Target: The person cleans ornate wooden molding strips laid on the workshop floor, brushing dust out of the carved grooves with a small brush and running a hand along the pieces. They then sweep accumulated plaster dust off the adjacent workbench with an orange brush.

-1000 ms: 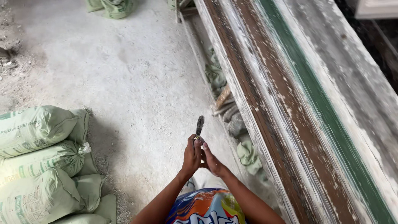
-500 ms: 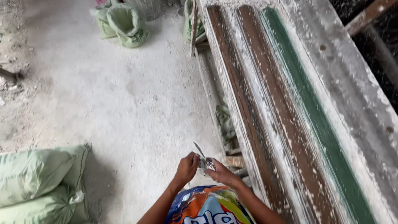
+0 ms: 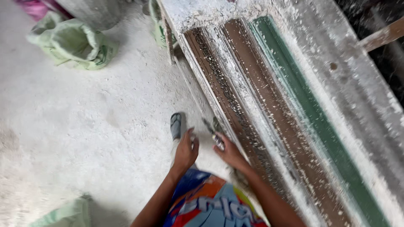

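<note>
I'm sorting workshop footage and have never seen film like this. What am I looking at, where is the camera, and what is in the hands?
The camera sits on a person's head and looks down, so you see their own two bare arms from above. The left hand is half open and empty, fingers spread above the dusty concrete floor. The right hand has its grip on a small slim tool, blurred, perhaps a blade or scraper; I cannot tell which. Beside that hand runs a long moulded form with brown and green strips, covered in white dust and crumbs. A sandalled foot shows ahead of the left hand. Pale green sacks lie on the floor at upper left. The bright fabric at the bottom is the person's shirt.
</note>
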A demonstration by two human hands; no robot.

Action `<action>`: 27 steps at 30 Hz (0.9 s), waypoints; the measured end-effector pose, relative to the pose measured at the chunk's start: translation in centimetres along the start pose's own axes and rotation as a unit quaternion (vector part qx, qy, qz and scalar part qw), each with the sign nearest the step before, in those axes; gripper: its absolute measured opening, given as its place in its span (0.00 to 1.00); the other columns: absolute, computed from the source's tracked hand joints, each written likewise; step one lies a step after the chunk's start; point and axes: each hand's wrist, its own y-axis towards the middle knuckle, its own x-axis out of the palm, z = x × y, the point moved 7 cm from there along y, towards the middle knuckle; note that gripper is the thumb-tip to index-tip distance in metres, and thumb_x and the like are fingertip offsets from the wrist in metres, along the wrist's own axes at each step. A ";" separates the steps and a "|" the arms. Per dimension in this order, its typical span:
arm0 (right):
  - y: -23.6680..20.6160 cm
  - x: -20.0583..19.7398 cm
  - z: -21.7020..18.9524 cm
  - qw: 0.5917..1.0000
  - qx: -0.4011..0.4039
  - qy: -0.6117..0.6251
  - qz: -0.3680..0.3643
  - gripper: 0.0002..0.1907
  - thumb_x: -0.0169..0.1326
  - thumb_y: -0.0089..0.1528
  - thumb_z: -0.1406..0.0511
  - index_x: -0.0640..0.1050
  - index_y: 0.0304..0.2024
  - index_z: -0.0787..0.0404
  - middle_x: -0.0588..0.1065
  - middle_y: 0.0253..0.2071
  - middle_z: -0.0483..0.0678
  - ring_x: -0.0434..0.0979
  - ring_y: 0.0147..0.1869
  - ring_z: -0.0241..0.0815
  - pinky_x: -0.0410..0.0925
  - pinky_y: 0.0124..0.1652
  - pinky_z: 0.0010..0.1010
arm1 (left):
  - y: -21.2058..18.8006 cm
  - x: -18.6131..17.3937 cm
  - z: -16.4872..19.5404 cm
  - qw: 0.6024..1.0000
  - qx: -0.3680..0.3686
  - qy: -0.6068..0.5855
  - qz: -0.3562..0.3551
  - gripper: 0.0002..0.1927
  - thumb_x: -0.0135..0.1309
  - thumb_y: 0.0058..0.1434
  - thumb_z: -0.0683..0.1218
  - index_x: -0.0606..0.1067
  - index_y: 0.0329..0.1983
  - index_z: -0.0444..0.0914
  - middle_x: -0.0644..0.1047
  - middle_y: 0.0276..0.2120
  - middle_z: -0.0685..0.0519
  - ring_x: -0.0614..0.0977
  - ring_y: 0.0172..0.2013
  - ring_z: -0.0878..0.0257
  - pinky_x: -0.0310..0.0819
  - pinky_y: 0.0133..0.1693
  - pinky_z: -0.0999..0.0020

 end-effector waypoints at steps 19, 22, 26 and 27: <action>15.7 -6.6 -7.9 0.958 0.250 -0.033 0.135 0.31 0.54 0.60 0.62 0.68 0.67 0.54 0.79 0.38 0.60 0.81 0.39 0.59 0.72 0.42 0.49 | 25.8 4.6 2.7 0.828 0.337 0.352 -0.279 0.21 0.50 0.65 0.48 0.74 0.58 0.34 0.74 0.59 0.40 0.71 0.64 0.46 0.65 0.62 0.43; 14.4 -6.7 -9.2 0.947 0.309 -0.023 0.087 0.35 0.53 0.59 0.63 0.65 0.71 0.50 0.78 0.31 0.64 0.81 0.34 0.61 0.72 0.42 0.47 | 24.6 4.0 3.8 0.809 0.393 0.350 -0.261 0.20 0.50 0.64 0.48 0.76 0.56 0.34 0.76 0.56 0.40 0.73 0.61 0.47 0.68 0.61 0.50; 18.1 -6.7 -11.1 0.962 0.257 -0.035 0.085 0.34 0.53 0.60 0.63 0.65 0.70 0.53 0.79 0.34 0.63 0.81 0.35 0.60 0.71 0.40 0.50 | 27.0 2.9 2.6 0.822 0.382 0.339 -0.251 0.22 0.51 0.61 0.48 0.75 0.55 0.33 0.77 0.54 0.39 0.73 0.59 0.45 0.70 0.56 0.50; 19.6 -6.5 -11.6 0.967 0.233 -0.032 0.099 0.33 0.53 0.60 0.63 0.67 0.69 0.54 0.79 0.36 0.63 0.81 0.35 0.61 0.72 0.40 0.50 | 28.4 2.3 2.1 0.827 0.378 0.338 -0.242 0.21 0.51 0.61 0.48 0.75 0.55 0.34 0.76 0.55 0.40 0.73 0.59 0.46 0.70 0.56 0.51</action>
